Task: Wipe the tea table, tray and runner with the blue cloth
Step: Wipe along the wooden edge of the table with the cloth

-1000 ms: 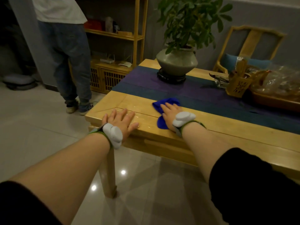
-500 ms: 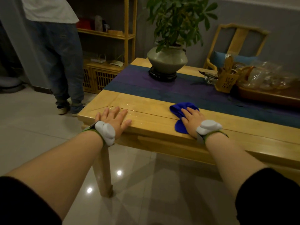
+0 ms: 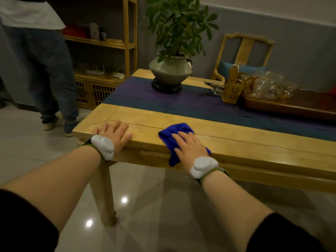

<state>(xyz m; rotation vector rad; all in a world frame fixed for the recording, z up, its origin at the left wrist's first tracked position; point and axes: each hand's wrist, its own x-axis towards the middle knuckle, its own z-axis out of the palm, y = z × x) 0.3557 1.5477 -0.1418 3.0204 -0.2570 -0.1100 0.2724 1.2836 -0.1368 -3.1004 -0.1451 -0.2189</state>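
The blue cloth (image 3: 174,132) lies on the near strip of the light wooden tea table (image 3: 236,140), one end hanging over the front edge. My right hand (image 3: 190,145) presses flat on it with straight fingers. My left hand (image 3: 114,135) rests flat on the table's near left corner, fingers spread. A dark purple and blue runner (image 3: 181,104) covers the middle of the tabletop. The brown wooden tray (image 3: 283,108) sits on the runner at the far right, with glassware on it.
A potted plant (image 3: 171,70) stands on the runner at the far end. A wooden utensil holder (image 3: 232,91) is beside the tray. A person in jeans (image 3: 47,70) stands left by a shelf (image 3: 109,46). A chair (image 3: 243,57) is behind the table.
My right hand slid the cloth to the right along the near strip, then drew it toward the front edge, where one end now hangs over. My left hand stayed on the corner.
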